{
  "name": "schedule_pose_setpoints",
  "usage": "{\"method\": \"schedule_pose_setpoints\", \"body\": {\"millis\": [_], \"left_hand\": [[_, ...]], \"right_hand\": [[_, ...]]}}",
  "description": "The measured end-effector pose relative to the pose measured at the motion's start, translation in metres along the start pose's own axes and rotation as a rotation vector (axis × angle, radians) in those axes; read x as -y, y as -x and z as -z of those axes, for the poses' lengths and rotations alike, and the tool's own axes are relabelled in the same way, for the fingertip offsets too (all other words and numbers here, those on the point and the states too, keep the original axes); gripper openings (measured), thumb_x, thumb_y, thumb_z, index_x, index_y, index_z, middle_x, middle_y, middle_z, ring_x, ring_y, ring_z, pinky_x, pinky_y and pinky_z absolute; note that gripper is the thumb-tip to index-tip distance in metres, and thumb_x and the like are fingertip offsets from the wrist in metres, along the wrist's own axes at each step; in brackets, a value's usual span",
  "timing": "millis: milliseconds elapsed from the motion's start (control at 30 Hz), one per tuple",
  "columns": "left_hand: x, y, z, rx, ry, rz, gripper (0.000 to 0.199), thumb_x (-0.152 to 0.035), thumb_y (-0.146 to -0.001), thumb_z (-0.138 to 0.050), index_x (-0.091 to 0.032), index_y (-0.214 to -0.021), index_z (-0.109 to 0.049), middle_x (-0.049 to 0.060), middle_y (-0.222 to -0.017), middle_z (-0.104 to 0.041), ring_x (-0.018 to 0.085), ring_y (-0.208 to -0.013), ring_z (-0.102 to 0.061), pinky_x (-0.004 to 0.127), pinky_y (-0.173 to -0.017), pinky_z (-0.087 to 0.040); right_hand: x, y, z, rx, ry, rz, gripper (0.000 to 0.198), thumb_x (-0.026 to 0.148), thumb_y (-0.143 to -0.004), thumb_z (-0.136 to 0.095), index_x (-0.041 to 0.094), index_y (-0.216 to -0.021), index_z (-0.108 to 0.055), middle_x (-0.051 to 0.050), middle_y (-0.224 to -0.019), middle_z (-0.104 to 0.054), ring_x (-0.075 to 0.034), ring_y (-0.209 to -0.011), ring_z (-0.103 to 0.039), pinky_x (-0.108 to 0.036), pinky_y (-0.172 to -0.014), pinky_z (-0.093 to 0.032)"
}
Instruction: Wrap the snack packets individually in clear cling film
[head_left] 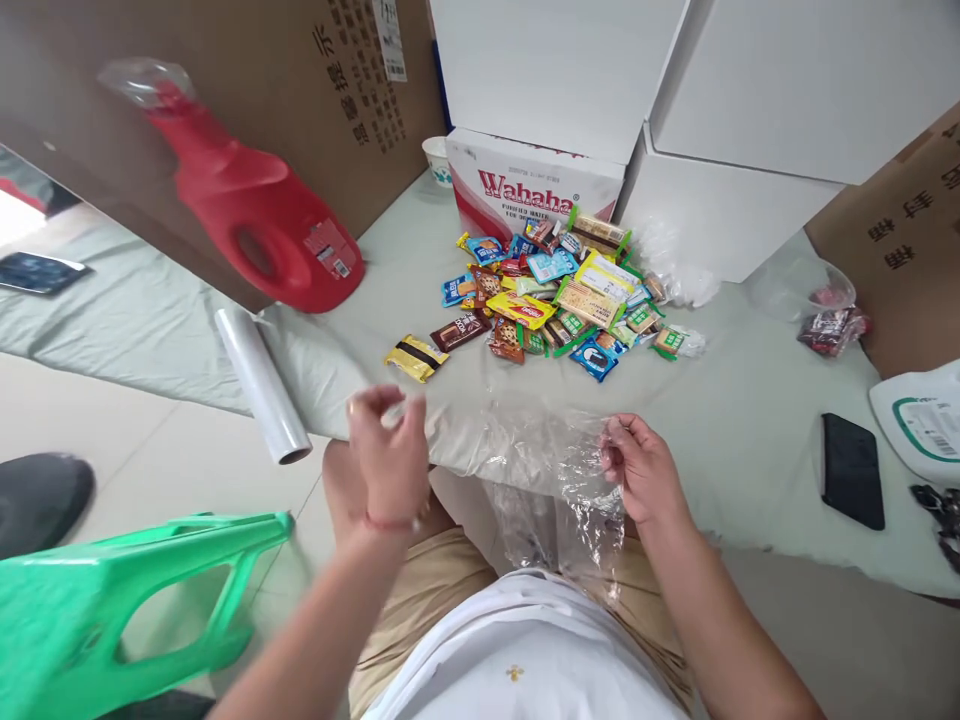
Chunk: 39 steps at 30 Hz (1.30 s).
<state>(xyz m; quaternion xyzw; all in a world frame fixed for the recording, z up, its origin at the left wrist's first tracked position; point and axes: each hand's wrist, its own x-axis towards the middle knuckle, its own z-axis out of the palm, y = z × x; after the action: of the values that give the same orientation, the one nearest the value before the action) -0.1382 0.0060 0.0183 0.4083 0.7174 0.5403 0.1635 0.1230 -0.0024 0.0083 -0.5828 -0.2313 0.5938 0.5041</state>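
Thin clear plastic film (555, 460), perhaps a bag, hangs crumpled over the table's front edge and down above my lap. My right hand (637, 465) pinches its upper right edge between thumb and fingers. To the left of the film, my left hand (390, 440) is raised, slightly blurred, with curled fingers and a gap between thumb and forefinger. Nothing shows in it. Beyond both hands lies a pile of small wrapped snacks (555, 290). A yellow-and-black snack packet (415, 358) is nearest my left hand.
A roll of clear film (262, 385) lies over the table's left front edge. A red jug (259, 210) stands behind it, near a Wahaha carton (529, 185). Black phone (853, 470) and white container (922, 420) are at right. A green stool (150, 590) stands at lower left.
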Motion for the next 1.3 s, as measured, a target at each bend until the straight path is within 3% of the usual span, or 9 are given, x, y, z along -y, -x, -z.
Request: {"method": "schedule_pose_setpoints", "body": {"millis": [67, 200, 400, 600, 733, 833, 1033, 1167, 1300], "left_hand": [[-0.004, 0.054, 0.012, -0.049, 0.027, -0.178, 0.008, -0.017, -0.089, -0.061, -0.022, -0.091, -0.055, 0.000, -0.088, -0.054, 0.016, -0.084, -0.058, 0.031, -0.079, -0.050], [-0.013, 0.111, -0.007, 0.431, -0.011, -0.569, 0.016, -0.011, -0.094, -0.051, -0.022, -0.097, -0.062, 0.006, -0.098, -0.067, 0.021, -0.098, -0.064, 0.038, -0.090, -0.051], [0.016, 0.074, -0.073, 0.630, -0.540, -0.533, 0.045, -0.033, -0.102, -0.041, -0.017, -0.141, -0.056, 0.020, -0.153, -0.051, 0.038, -0.146, -0.040, 0.069, -0.118, -0.020], [0.026, 0.056, -0.077, 0.897, -0.591, -0.804, 0.052, -0.040, -0.104, -0.036, -0.027, -0.153, -0.046, 0.012, -0.164, -0.037, 0.032, -0.153, -0.030, 0.067, -0.122, -0.011], [0.018, 0.044, -0.080, 0.848, -0.614, -0.771, 0.052, -0.040, -0.106, -0.030, -0.025, -0.154, -0.044, 0.012, -0.162, -0.041, 0.029, -0.153, -0.032, 0.064, -0.123, -0.011], [0.021, 0.033, -0.083, 0.831, -0.649, -0.737, 0.052, -0.038, -0.106, -0.030, -0.024, -0.154, -0.043, 0.013, -0.161, -0.042, 0.030, -0.151, -0.035, 0.064, -0.123, -0.012], [0.038, 0.003, -0.077, 0.890, -0.696, -0.841, 0.054, -0.041, -0.106, -0.031, -0.027, -0.158, -0.036, 0.011, -0.164, -0.035, 0.030, -0.151, -0.036, 0.065, -0.123, -0.006], [0.046, -0.012, -0.078, 0.897, -0.661, -0.854, 0.059, -0.044, -0.106, -0.032, -0.025, -0.162, -0.027, 0.012, -0.164, -0.034, 0.029, -0.151, -0.036, 0.063, -0.125, -0.003], [0.048, -0.016, -0.082, 0.902, -0.617, -0.846, 0.061, -0.045, -0.105, -0.035, -0.025, -0.162, -0.026, 0.013, -0.164, -0.034, 0.030, -0.151, -0.036, 0.063, -0.125, 0.000]], "right_hand": [[-0.013, -0.007, -0.006, -0.022, -0.023, 0.023, 0.053, 0.056, -0.057, -0.088, 0.021, -0.081, -0.056, 0.006, -0.062, -0.060, -0.006, -0.042, -0.047, -0.015, -0.032, -0.029], [-0.021, -0.018, -0.004, -0.020, 0.030, 0.078, 0.045, 0.053, -0.062, -0.082, 0.022, -0.080, -0.054, 0.007, -0.063, -0.060, -0.005, -0.039, -0.043, -0.017, -0.031, -0.024], [0.008, -0.057, 0.037, -0.012, 0.375, 0.161, 0.041, 0.056, -0.066, -0.078, 0.022, -0.082, -0.060, 0.004, -0.058, -0.061, -0.009, -0.038, -0.039, -0.022, -0.033, -0.025], [0.046, -0.109, 0.089, -0.098, 0.900, 0.372, 0.024, 0.042, -0.079, -0.064, 0.018, -0.078, -0.065, -0.002, -0.063, -0.065, -0.014, -0.052, -0.051, -0.027, -0.053, -0.041], [0.053, -0.085, 0.076, -0.210, 1.111, 0.792, 0.022, 0.032, -0.092, -0.052, 0.019, -0.093, -0.070, -0.009, -0.091, -0.072, -0.023, -0.081, -0.063, -0.037, -0.079, -0.050], [0.035, -0.057, 0.056, 0.095, 1.237, 1.007, 0.032, 0.035, -0.100, -0.046, 0.021, -0.120, -0.068, -0.012, -0.118, -0.071, -0.027, -0.109, -0.063, -0.043, -0.098, -0.049], [-0.010, -0.075, 0.083, 0.127, 1.537, 0.886, 0.051, 0.040, -0.105, -0.041, 0.022, -0.152, -0.046, -0.010, -0.161, -0.042, -0.032, -0.150, -0.033, -0.058, -0.121, -0.028], [-0.001, -0.089, 0.120, 0.131, 1.534, 0.836, 0.050, 0.042, -0.105, -0.040, 0.023, -0.150, -0.050, -0.010, -0.159, -0.045, -0.032, -0.147, -0.040, -0.057, -0.118, -0.033], [0.041, -0.103, 0.099, 0.042, 1.407, 0.883, 0.044, 0.045, -0.103, -0.043, 0.021, -0.133, -0.063, -0.014, -0.128, -0.068, -0.032, -0.120, -0.059, -0.053, -0.104, -0.046]]}}
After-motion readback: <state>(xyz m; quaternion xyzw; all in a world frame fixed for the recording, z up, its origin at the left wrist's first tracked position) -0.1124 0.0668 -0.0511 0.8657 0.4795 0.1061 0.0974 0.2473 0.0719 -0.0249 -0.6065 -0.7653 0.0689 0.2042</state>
